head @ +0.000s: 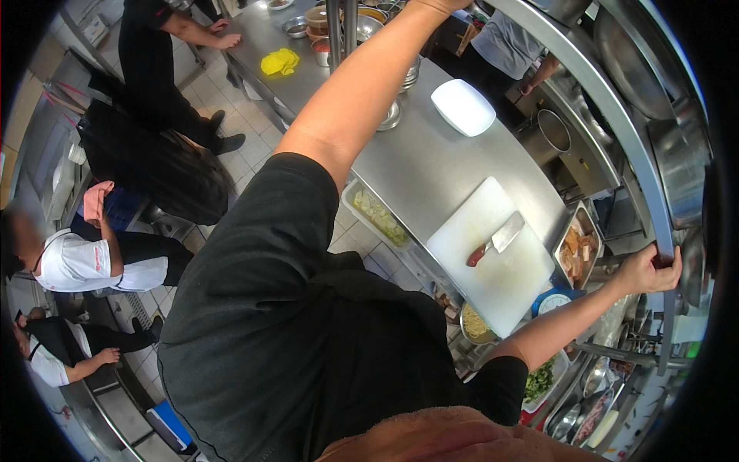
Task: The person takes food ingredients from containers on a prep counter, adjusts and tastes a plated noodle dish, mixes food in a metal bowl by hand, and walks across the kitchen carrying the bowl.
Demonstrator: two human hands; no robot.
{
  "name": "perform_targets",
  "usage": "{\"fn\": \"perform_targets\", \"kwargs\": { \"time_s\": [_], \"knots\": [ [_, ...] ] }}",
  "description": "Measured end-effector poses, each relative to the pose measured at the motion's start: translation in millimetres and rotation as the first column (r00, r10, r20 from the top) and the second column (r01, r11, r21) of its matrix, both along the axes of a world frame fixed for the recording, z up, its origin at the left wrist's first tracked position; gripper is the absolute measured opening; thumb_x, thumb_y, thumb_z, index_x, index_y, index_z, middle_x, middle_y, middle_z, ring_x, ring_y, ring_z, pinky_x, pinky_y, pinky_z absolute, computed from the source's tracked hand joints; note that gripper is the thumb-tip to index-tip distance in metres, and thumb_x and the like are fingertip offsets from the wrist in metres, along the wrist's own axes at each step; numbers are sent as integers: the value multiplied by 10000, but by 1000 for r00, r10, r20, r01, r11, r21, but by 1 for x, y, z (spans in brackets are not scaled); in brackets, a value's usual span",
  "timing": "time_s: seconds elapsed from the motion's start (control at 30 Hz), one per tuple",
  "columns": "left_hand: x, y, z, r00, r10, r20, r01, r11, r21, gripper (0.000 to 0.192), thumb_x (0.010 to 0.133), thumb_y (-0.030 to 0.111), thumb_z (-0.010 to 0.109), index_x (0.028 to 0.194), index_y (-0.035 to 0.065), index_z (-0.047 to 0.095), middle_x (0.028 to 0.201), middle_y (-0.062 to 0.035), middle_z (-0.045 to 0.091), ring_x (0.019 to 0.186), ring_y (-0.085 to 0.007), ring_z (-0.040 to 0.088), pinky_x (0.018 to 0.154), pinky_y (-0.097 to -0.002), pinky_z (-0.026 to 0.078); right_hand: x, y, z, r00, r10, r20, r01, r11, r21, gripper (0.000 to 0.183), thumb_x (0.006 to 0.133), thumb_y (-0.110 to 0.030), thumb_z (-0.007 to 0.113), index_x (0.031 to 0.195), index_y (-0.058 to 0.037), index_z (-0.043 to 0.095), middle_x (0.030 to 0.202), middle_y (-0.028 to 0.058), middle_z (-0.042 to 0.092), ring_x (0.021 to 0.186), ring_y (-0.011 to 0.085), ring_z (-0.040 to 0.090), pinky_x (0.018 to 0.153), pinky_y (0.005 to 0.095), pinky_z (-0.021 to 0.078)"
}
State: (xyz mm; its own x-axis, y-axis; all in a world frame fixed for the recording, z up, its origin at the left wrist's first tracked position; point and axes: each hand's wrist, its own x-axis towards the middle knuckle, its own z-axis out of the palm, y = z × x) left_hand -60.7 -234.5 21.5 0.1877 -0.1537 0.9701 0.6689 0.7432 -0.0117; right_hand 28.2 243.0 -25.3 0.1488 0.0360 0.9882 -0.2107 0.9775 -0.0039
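My left hand (pixel 443 4) is raised at the top edge of the view; its fingers are cut off, so what they touch is hidden. With its fingers curled round the edge, my right hand (pixel 652 271) grips the overhead metal shelf (pixel 646 156). Below, on the steel counter (pixel 404 167), a white cutting board (pixel 519 283) lies near the counter's end. A cleaver (pixel 507 232) with a reddish-brown handle rests flat on the board. Farther along stands a white rectangular dish (pixel 463 108).
Metal bowls and pans (pixel 629 58) sit on the overhead shelf. Near the board are a tray of food pieces (pixel 577 248), a blue scale (pixel 554 301) and a noodle bowl (pixel 476 323). A yellow cloth (pixel 280 62) lies farther off. Several people stand around.
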Motion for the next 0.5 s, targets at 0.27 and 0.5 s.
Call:
{"fn": "perform_targets", "kwargs": {
  "time_s": [0.27,0.5],
  "knots": [
    [1,0,0,1000,-8,-2,8,1000,-12,140,793,85,593,677,31,535,647,-127,500,609,-314,518,573,-386,421,-2,3,0,1000,5,-7,-5,1000,7,265,717,-117,706,973,-68,663,969,87,594,928,263,520,766,364,454],
    [1,4,0,1000,-16,-19,16,1000,-2,119,793,86,592,691,34,563,657,-125,522,613,-303,530,578,-376,429,-4,12,-2,1000,-11,-11,11,1000,25,265,713,-118,697,969,-61,661,974,89,594,931,268,519,774,361,448]
  ]
}}
